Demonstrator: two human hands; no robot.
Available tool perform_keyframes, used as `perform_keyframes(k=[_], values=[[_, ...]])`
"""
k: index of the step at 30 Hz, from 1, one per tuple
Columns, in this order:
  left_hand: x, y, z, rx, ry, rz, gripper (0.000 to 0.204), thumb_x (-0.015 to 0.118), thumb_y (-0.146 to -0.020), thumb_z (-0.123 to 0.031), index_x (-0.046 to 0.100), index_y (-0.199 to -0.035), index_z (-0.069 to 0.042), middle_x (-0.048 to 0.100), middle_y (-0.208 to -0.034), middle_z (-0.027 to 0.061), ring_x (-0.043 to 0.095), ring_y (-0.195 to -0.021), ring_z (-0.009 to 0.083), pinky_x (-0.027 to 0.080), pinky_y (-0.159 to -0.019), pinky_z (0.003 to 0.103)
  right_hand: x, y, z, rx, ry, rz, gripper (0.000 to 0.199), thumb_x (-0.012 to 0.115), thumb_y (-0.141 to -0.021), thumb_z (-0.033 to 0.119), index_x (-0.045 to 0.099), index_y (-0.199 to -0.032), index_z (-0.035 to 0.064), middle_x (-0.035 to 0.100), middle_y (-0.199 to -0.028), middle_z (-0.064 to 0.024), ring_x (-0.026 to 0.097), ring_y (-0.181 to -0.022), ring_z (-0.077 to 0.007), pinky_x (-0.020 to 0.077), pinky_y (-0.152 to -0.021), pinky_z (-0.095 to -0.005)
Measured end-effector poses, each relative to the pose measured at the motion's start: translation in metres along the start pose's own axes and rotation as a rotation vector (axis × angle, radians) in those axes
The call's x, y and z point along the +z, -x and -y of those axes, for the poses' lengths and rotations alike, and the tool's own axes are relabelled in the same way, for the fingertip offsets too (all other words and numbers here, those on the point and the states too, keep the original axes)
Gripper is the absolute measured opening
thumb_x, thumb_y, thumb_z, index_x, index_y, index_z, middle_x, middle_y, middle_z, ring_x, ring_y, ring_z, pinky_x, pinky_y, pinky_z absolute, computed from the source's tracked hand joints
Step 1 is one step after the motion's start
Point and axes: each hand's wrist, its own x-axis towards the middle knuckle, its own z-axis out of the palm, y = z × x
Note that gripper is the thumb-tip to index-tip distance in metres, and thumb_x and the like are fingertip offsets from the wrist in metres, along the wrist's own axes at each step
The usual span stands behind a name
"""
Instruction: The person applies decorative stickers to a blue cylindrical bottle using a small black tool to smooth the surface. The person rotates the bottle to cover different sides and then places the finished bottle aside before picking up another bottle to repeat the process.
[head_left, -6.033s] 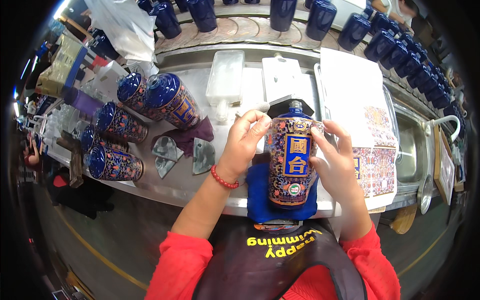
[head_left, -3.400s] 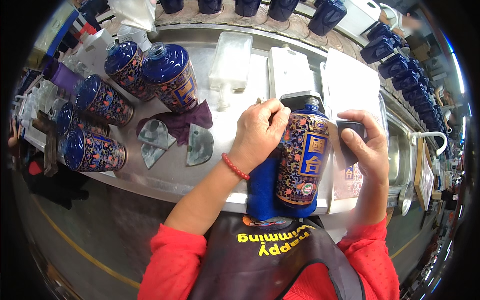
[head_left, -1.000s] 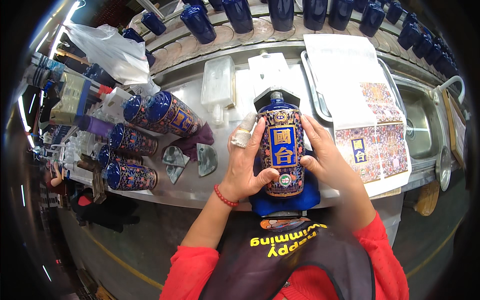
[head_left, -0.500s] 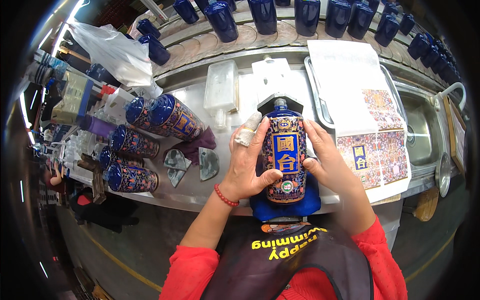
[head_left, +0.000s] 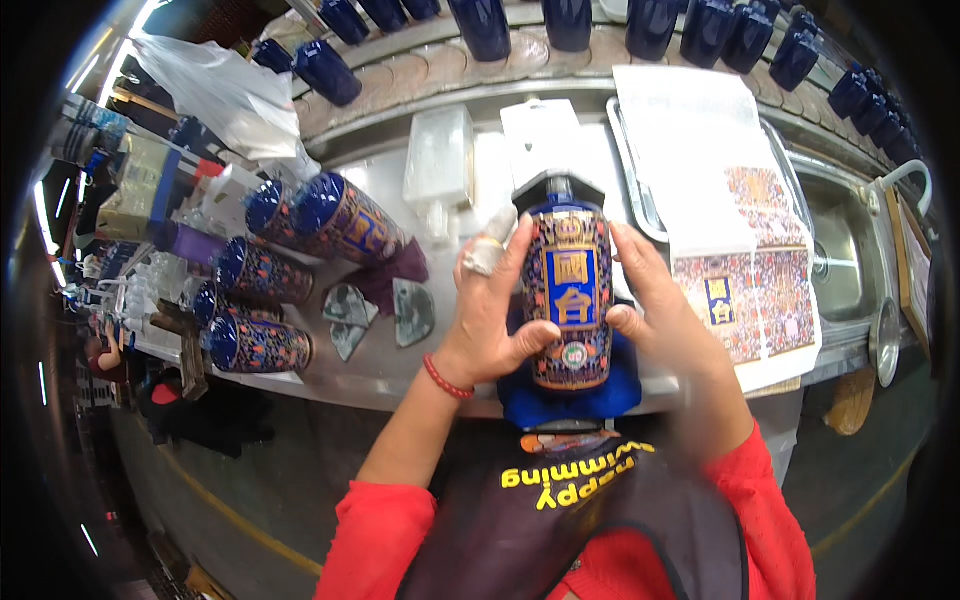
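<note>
A dark blue bottle (head_left: 568, 300) with a floral decal, gold border and a blue central panel lies face up in front of me, its neck toward the far side. My left hand (head_left: 490, 315) grips its left side, thumb on the front and a pale wrap around one finger. Along the right side, my right hand (head_left: 660, 305) presses with fingers and thumb. Under the bottle's near end is a blue cushion (head_left: 615, 395); a dark angular support (head_left: 590, 190) sits behind its neck.
Printed decal sheets (head_left: 745, 310) lie on a tray (head_left: 640, 185) beside a sink (head_left: 835, 260). Decorated bottles (head_left: 265, 340), grey-green scrapers (head_left: 412, 312), a purple cloth (head_left: 395, 272) and a clear rectangular container (head_left: 438, 160) are at left. Plain blue bottles (head_left: 567, 25) line the far conveyor.
The plain bottles on the far conveyor have shifted to the right. Both hands remain on the decorated bottle with little visible change, and the whole view has tilted slightly.
</note>
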Motion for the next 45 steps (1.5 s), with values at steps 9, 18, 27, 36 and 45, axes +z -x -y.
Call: perform_keyframes(k=[9, 18, 27, 36, 45], values=[[0.0, 0.008, 0.019, 0.15, 0.016, 0.079, 0.114, 0.06, -0.082, -0.08, 0.026, -0.162, -0.007, 0.028, -0.161, 0.0309, 0.026, -0.15, 0.0447, 0.015, -0.12, 0.052, -0.002, 0.011, -0.007, 0.007, -0.06, 0.149, 0.125, 0.078, -0.072, 0.07, 0.019, -0.163, 0.0065, 0.023, -0.165, -0.0228, 0.025, -0.153, -0.0367, 0.0283, -0.122, -0.0467], [-0.006, 0.005, 0.019, 0.195, -0.071, 0.135, 0.123, 0.069, -0.075, -0.079, 0.019, -0.164, -0.01, 0.026, -0.162, 0.0301, 0.021, -0.152, 0.0454, 0.012, -0.121, 0.055, -0.003, 0.01, -0.007, -0.054, 0.013, 0.152, 0.134, 0.084, -0.065, 0.067, 0.017, -0.164, 0.0059, 0.026, -0.165, -0.0214, 0.03, -0.151, -0.0351, 0.0336, -0.119, -0.0455], [-0.006, 0.005, 0.02, 0.187, -0.082, 0.14, 0.125, 0.068, -0.073, -0.081, 0.02, -0.164, -0.011, 0.028, -0.161, 0.0294, 0.024, -0.15, 0.0463, 0.014, -0.12, 0.056, -0.002, 0.011, -0.011, -0.034, -0.008, 0.163, 0.139, 0.087, -0.061, 0.065, 0.016, -0.164, 0.0063, 0.026, -0.167, -0.0202, 0.036, -0.147, -0.0321, 0.0345, -0.117, -0.0437], [-0.004, 0.006, 0.023, 0.221, -0.097, 0.118, 0.124, 0.067, -0.073, -0.081, 0.021, -0.163, -0.01, 0.029, -0.159, 0.0284, 0.028, -0.147, 0.0467, 0.016, -0.119, 0.057, -0.003, 0.01, -0.014, -0.046, -0.029, 0.17, 0.142, 0.089, -0.058, 0.062, 0.015, -0.164, 0.0055, 0.023, -0.168, -0.0185, 0.035, -0.147, -0.0297, 0.0326, -0.118, -0.0428], [-0.002, 0.006, 0.027, 0.257, -0.072, 0.1, 0.125, 0.071, -0.072, -0.078, 0.02, -0.164, -0.01, 0.031, -0.159, 0.0279, 0.028, -0.148, 0.045, 0.016, -0.12, 0.055, -0.005, 0.012, -0.016, -0.056, 0.038, 0.177, 0.144, 0.089, -0.055, 0.065, 0.016, -0.164, 0.0059, 0.027, -0.167, -0.0156, 0.047, -0.134, -0.0282, 0.0342, -0.117, -0.0448]])
